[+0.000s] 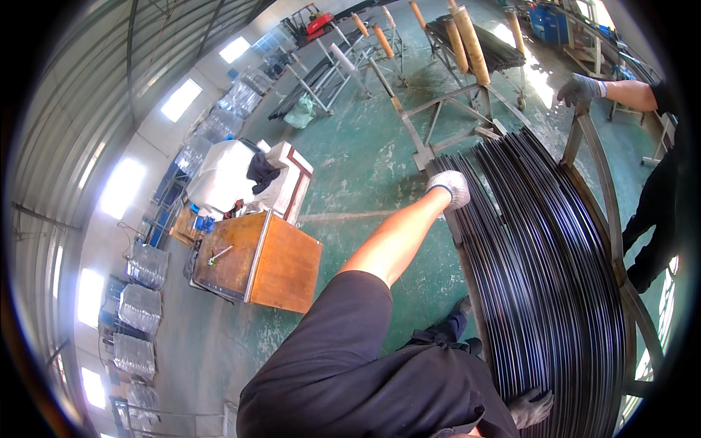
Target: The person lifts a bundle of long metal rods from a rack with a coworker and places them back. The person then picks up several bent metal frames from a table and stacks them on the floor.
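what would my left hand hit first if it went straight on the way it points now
Your left hand would likely meet the long black strips just ahead first; depth is unclear, and it may be touching them.

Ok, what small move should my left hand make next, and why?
Probably firm up the left hand's grip on the black strips: it sits at their left edge, near the far end, while your right hand is at the near part.

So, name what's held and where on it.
Cannot be told: left hand touches the black strips at their left edge, grip hidden; right hand lies over them, nearer.
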Demonstrator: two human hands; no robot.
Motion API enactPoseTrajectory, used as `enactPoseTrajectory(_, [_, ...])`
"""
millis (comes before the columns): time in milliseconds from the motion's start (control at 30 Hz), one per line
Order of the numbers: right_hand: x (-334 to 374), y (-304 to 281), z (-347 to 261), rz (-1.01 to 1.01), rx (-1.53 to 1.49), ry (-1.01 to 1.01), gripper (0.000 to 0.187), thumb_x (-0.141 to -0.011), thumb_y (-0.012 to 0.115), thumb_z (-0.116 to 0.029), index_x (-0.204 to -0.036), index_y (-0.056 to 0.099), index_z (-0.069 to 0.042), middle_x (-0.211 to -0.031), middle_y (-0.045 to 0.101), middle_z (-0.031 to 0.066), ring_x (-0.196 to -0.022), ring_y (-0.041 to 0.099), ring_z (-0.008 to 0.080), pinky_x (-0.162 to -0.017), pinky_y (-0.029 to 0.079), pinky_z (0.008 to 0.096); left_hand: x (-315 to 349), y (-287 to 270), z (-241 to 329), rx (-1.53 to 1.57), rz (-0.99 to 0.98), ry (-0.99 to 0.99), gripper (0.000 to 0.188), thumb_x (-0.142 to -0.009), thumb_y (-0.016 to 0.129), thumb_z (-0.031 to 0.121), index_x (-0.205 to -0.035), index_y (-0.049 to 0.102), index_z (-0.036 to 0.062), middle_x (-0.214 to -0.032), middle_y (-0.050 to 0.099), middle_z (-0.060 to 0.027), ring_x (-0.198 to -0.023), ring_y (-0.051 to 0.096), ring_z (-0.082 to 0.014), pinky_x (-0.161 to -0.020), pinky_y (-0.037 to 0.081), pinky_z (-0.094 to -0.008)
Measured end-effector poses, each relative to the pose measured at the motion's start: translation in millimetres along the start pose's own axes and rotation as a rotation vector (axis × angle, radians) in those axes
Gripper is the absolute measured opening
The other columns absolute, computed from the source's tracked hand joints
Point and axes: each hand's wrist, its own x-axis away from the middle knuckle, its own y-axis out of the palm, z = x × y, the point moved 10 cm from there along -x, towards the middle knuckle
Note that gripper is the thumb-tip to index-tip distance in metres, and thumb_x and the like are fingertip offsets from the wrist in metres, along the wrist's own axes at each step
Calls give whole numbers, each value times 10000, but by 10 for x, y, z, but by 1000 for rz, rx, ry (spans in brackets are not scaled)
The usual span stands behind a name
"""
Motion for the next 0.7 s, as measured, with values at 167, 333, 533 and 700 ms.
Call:
enactPoseTrajectory(167, [-13,14,22,18,-8,-16,502,-1086,606,-427,-1464,689,-107,-1514,667,123,-1437,576,332,-1261,408,485,-56,57,-67,78,33,-54,314,-845,676,150,-1081,868,73,-1195,814,-197,-1127,792,-370,-958,635,-467])
enactPoseTrajectory(333, [-16,15,40,23,-7,-9,502,-1094,594,-432,-1469,686,-112,-1516,665,123,-1446,570,328,-1269,401,488,-66,44,-79,135,52,-90,319,-860,654,163,-1078,866,66,-1201,810,-201,-1138,788,-373,-965,631,-474])
enactPoseTrajectory(533, [-26,8,41,-16,31,19,521,-1104,570,-455,-1490,670,-120,-1535,650,118,-1470,550,316,-1291,384,482,-37,16,-9,72,54,-51,319,-864,656,165,-1083,866,68,-1191,813,-200,-1134,789,-370,-960,632,-474])
enactPoseTrajectory(700, [-32,-24,25,-28,33,34,529,-1107,565,-466,-1494,668,-120,-1543,644,116,-1484,540,308,-1308,370,477,-36,57,-8,65,22,-54,319,-866,657,151,-1095,867,77,-1196,815,-193,-1138,788,-371,-957,633,-479])
